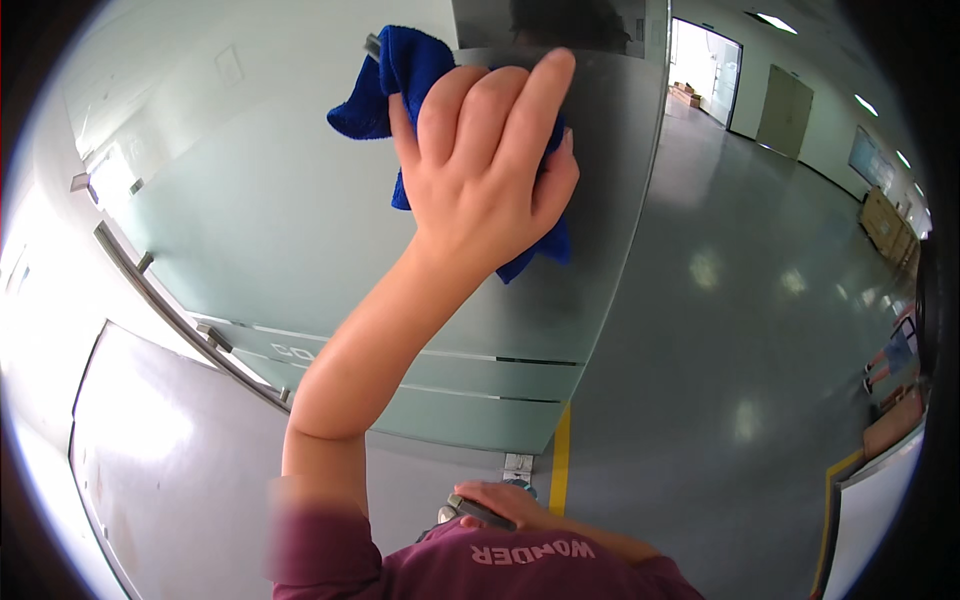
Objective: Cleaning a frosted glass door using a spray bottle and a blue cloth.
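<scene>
My left hand [480,157] is pressed over a crumpled blue microfibre cloth [415,56], its back towards me and one finger stretched upward. The cloth lies against a frosted glass door panel [300,202]. A short piece of grey metal [373,46] shows at the cloth's upper left edge; most of it is hidden. Low in the view, close to my chest, my right hand [499,501] is closed on a grey metal bar [487,514]. What that bar belongs to cannot be made out.
A long curved-looking metal pull handle [165,307] runs along the glass at left. A metal fitting [518,466] sits at the panel's lower corner, beside a yellow floor line [560,457]. Grey floor [720,337] stretches right towards an open doorway [705,75]. A person's legs [885,364] show at far right.
</scene>
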Demonstrator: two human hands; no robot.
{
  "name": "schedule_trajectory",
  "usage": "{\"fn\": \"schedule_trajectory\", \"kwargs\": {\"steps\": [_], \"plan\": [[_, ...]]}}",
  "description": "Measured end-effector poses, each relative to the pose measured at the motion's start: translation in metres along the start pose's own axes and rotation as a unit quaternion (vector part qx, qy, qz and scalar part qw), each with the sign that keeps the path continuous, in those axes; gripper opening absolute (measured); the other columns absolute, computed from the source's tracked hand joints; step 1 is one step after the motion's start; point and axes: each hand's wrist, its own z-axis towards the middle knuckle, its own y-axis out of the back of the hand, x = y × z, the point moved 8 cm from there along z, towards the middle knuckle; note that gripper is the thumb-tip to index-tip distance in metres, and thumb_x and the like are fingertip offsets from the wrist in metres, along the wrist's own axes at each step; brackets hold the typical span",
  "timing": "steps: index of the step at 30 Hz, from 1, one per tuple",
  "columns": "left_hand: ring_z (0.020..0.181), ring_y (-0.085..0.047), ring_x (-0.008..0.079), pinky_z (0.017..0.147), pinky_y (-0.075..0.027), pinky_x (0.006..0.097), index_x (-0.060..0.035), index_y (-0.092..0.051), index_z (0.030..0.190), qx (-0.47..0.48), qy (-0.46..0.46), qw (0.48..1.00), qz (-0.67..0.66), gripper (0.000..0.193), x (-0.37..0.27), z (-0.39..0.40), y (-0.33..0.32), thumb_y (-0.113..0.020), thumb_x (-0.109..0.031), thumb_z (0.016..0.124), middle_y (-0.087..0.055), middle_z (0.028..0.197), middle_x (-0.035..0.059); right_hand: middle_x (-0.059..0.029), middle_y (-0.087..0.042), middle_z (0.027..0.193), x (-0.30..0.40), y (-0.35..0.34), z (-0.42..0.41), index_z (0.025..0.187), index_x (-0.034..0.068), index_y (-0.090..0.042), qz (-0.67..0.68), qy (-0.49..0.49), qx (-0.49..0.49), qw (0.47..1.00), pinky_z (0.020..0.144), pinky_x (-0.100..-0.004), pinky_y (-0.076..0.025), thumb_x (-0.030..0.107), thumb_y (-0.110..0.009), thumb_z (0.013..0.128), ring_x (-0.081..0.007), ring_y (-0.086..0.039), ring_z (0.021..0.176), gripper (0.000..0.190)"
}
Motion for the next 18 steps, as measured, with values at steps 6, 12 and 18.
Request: {"fn": "schedule_trajectory", "kwargs": {"steps": [6,12,18], "plan": [[0.099,-0.051,0.0208,0.076,-0.047,0.0561,-0.0295,-0.067,0.109,0.010,-0.009,0.999,0.029,0.040,-0.007,0.004,0.003,-0.064,-0.024,0.069,-0.053,0.102,-0.0039,-0.0178,-0.061,0.125,0.001,0.001,-0.002,0.131,0.003,-0.050,-0.003,-0.016,-0.005,1.000,0.096,-0.0428,-0.049,0.034,-0.061,0.096,-0.0353,-0.059,0.116,0.048],[0.099,-0.050,0.0210,0.078,-0.046,0.0569,-0.0300,-0.067,0.111,0.042,-0.005,0.997,0.062,0.042,-0.009,0.008,-0.003,-0.064,-0.026,0.070,-0.052,0.100,-0.0037,-0.0180,-0.060,0.125,-0.005,-0.002,-0.004,0.131,0.003,-0.050,-0.003,-0.030,0.006,1.000,0.097,-0.0425,-0.048,0.036,-0.061,0.096,-0.0347,-0.058,0.117,0.050],[0.099,-0.050,0.0213,0.079,-0.044,0.0576,-0.0294,-0.066,0.114,0.040,-0.001,0.997,0.065,0.044,-0.011,0.012,-0.003,-0.063,-0.026,0.071,-0.052,0.099,-0.0040,-0.0183,-0.060,0.126,-0.002,0.001,-0.005,0.130,0.003,-0.051,-0.008,-0.023,0.004,1.000,0.097,-0.0423,-0.048,0.036,-0.060,0.096,-0.0346,-0.059,0.117,0.049]]}}
